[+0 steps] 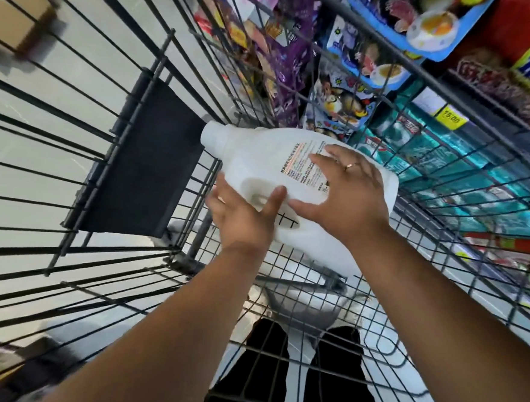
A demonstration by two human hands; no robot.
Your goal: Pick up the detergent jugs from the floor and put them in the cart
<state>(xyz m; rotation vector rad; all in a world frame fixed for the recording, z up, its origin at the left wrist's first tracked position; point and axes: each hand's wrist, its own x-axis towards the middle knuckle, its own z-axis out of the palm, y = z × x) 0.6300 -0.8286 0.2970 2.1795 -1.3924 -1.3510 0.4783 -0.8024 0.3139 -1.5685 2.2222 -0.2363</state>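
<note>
White plastic, rigid and smooth: the detergent jug (275,167) looks bulky and, if full, heavy, so its moulded handle seems the surest hold. It lies on its side inside the wire cart (115,143), cap pointing left; whether it rests on the cart floor I cannot tell. The left hand (244,213) clamps the handle edge, thumb on top, fingers beneath. The right hand (349,191) lies spread flat on the label, nearer the base.

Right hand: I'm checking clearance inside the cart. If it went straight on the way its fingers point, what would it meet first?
The right hand lies flat on the jug; going on, it would reach the cap, then probably the dark flap behind; depth unclear.
</note>
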